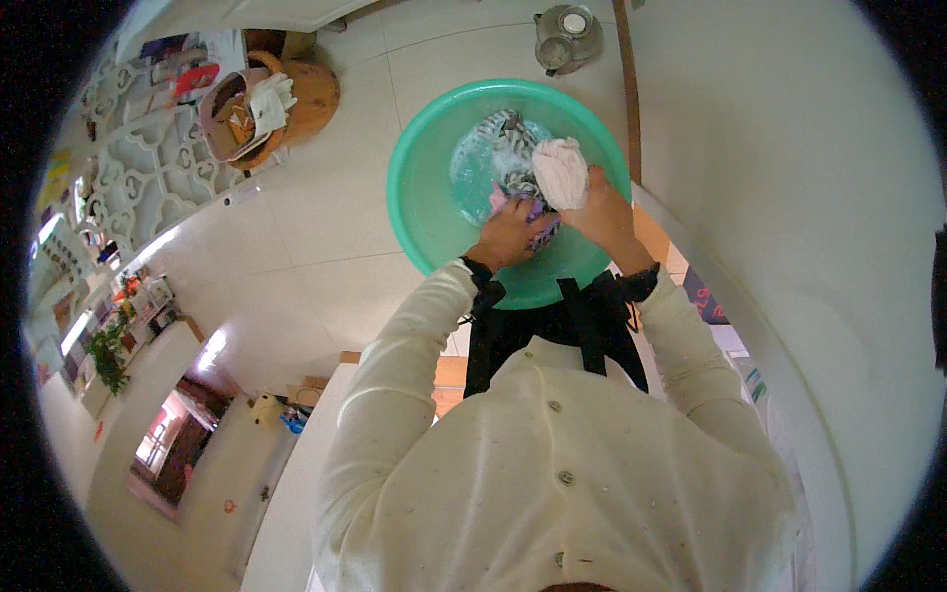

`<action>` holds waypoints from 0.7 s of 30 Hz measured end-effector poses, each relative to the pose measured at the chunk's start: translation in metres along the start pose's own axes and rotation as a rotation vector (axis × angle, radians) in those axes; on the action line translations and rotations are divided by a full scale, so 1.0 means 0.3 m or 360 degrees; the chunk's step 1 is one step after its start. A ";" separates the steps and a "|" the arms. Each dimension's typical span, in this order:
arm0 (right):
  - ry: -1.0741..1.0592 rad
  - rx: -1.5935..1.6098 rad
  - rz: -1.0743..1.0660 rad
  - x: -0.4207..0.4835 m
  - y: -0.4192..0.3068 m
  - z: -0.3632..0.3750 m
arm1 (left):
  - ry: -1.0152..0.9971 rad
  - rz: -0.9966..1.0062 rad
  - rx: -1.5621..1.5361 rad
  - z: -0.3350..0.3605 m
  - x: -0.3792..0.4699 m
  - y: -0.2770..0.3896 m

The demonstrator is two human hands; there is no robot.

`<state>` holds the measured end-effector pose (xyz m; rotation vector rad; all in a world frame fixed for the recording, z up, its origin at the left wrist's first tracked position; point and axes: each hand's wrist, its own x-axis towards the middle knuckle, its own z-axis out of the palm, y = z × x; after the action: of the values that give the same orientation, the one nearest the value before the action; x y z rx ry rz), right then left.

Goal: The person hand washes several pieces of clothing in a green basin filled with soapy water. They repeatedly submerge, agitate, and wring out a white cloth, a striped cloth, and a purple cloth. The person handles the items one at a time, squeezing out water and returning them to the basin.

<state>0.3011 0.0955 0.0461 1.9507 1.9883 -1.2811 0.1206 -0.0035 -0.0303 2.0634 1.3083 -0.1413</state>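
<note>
A green plastic basin (414, 207) stands on the floor in front of me, with sudsy water (473, 174) in it. My right hand (605, 214) grips a bunched pale pink cloth (561, 174) above the basin's right side. My left hand (510, 233) rests with bent fingers on a purple patterned cloth (544, 231) at the near side of the suds; whether it grips the cloth I cannot tell. Striped grey and white fabric (518, 140) lies wet in the water, beyond both hands. A bit of pink cloth (498, 197) shows beside my left fingers.
Beyond the basin, a grey transparent container (568, 41) stands on the tiles near the white wall (755, 111). At the upper left are a round wooden stool (314, 100), a bin holding papers (222, 133) and a white scrollwork panel (159, 177). A white surface (325, 429) lies left of my body.
</note>
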 end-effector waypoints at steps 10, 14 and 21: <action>0.0298 0.0216 -0.0211 -0.037 0.052 -0.021 | -0.0016 -0.0778 -0.0119 -0.021 0.137 -0.212; 0.0343 0.0254 -0.0291 -0.048 0.052 -0.008 | -0.0463 -0.1059 -0.0467 -0.111 0.027 -0.287; 0.0067 0.0353 0.0019 -0.054 0.013 0.010 | 0.0165 -0.1393 -0.1958 -0.154 -0.040 -0.256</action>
<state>0.3061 0.0803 0.0515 2.0963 1.9226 -1.5294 0.0388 0.0350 -0.0273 0.4314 1.6544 0.3264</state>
